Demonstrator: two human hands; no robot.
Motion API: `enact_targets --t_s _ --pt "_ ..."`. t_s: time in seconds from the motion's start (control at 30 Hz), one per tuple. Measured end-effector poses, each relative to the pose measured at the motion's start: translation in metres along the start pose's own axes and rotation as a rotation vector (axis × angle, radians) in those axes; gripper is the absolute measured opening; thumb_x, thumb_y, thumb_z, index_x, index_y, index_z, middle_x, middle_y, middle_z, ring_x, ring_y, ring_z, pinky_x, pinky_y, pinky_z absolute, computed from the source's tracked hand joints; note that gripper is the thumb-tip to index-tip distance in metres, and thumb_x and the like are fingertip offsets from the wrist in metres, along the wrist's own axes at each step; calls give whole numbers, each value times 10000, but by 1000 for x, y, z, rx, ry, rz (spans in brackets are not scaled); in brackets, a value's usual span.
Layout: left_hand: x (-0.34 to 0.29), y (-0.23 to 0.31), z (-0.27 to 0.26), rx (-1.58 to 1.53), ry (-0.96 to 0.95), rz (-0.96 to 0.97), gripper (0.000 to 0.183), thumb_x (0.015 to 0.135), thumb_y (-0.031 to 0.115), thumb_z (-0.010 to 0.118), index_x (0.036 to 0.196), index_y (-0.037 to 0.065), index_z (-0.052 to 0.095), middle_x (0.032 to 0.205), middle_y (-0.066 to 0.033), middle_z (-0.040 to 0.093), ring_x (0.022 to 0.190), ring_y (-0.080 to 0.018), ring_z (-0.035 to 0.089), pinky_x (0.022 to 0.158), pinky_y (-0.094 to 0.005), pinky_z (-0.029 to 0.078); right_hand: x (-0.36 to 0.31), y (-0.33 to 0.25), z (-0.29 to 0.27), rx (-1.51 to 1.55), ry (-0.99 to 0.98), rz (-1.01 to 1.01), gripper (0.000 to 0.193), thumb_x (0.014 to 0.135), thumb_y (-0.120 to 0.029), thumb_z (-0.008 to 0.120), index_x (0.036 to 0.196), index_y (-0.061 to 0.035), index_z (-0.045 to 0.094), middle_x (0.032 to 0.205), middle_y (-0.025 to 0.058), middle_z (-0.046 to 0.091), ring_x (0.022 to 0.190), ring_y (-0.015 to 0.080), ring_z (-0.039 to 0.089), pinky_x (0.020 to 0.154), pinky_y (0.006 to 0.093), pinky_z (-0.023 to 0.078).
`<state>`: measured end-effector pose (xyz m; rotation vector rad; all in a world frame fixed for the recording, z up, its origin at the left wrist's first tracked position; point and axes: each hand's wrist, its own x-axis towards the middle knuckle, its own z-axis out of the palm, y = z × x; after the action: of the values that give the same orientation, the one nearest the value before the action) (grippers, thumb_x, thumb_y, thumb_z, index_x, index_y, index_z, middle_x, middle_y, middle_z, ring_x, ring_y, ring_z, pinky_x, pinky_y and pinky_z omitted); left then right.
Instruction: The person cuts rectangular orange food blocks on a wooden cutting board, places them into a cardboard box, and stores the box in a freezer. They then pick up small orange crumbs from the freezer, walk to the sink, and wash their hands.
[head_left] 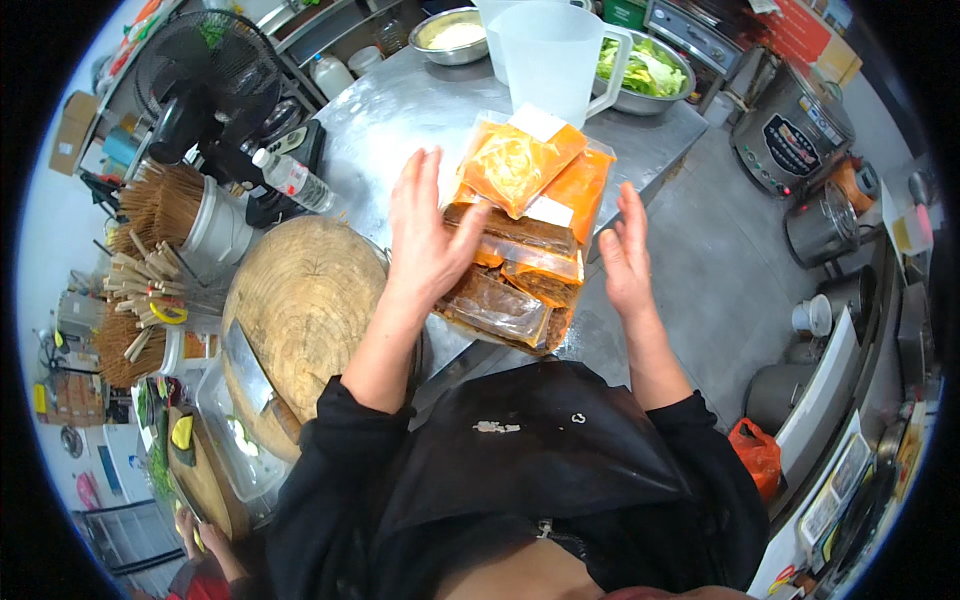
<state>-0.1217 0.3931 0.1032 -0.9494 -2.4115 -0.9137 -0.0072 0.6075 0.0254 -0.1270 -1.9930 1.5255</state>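
Observation:
A pile of sealed clear plastic packets lies at the corner of the steel table, in front of my body. On top rests an orange sauce packet; the ones nearer me, such as the dark brown packet, look like blocks in reddish oil. My left hand is open at the pile's left side, fingers stretched out and thumb over a brown packet; whether it touches I cannot tell. On the right side my right hand is open too, palm turned toward the packets, with a gap between. Neither hand holds anything.
Behind the packets stand a translucent pitcher and a bowl of leafy greens. Left are a round chopping block with a cleaver, a water bottle and buckets of skewers. A co-worker's hands show lower left.

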Motion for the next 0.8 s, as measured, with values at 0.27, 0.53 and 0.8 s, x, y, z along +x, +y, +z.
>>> enact_targets --t_s 0.27,0.53,0.8 --pt "-53 -13 -18 -22 60 -256 719 827 250 633 1400 15 268 1434 -259 241 1338 -378 244 1090 -450 209 12 38 -17 202 34 246 607 975 -373 373 1451 -53 174 1486 139 208 1344 272 254 1089 386 208" --pt "-106 0 0 -762 408 -890 668 960 357 437 1464 86 94 1499 -182 139 1392 -287 143 1122 -410 115 56 71 -13 333 21 327 614 979 -457 312 1453 -84 198 1476 132 251 1336 252 282 1079 375 235" --pt "-137 26 -1 -1165 337 -1242 872 870 612 461 1466 111 70 1488 -160 148 1373 -270 182 1097 -468 170 97 112 -9 388 -95 388 695 956 -541 276 1319 31 430 1362 189 433 1288 267 378 1065 357 282"
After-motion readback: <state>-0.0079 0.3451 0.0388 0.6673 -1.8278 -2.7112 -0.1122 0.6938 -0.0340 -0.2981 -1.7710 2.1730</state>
